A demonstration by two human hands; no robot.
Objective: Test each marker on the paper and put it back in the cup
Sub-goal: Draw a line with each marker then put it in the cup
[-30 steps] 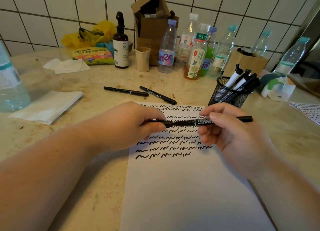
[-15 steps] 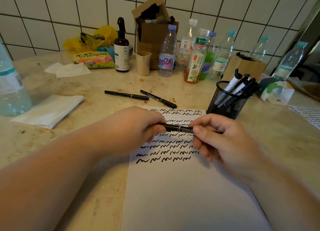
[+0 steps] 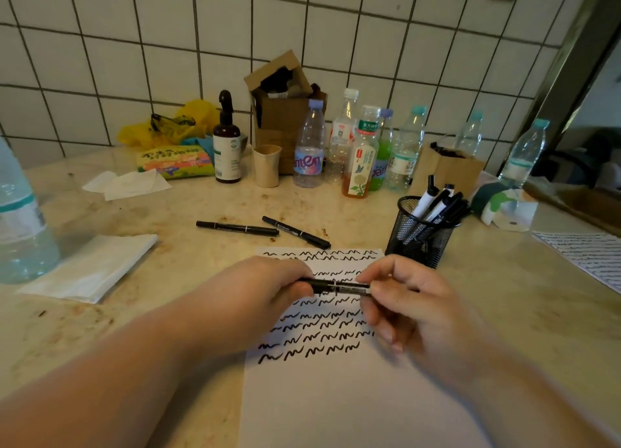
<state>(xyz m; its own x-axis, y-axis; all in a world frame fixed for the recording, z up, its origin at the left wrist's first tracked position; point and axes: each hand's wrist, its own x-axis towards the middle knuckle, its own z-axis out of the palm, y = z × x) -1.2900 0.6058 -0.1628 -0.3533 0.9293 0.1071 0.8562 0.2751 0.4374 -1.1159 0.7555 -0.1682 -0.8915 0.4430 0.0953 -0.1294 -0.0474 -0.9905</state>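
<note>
Over the paper (image 3: 336, 397), the marker (image 3: 339, 287) is now gripped at both ends with far less of its barrel exposed than a second ago — only a short black stretch is seen between the left hand (image 3: 268, 293) and the right hand (image 3: 413, 306). The right hand is brought closer to the left, and the marker's far end — earlier projecting toward the cup (image 3: 420, 236) — is now covered by the right fingers.

Plastic bottles (image 3: 309, 145) stand along the tiled wall (image 3: 369, 37) beside an open cardboard box (image 3: 282, 108). A folded tissue (image 3: 90, 266) lies at left.
</note>
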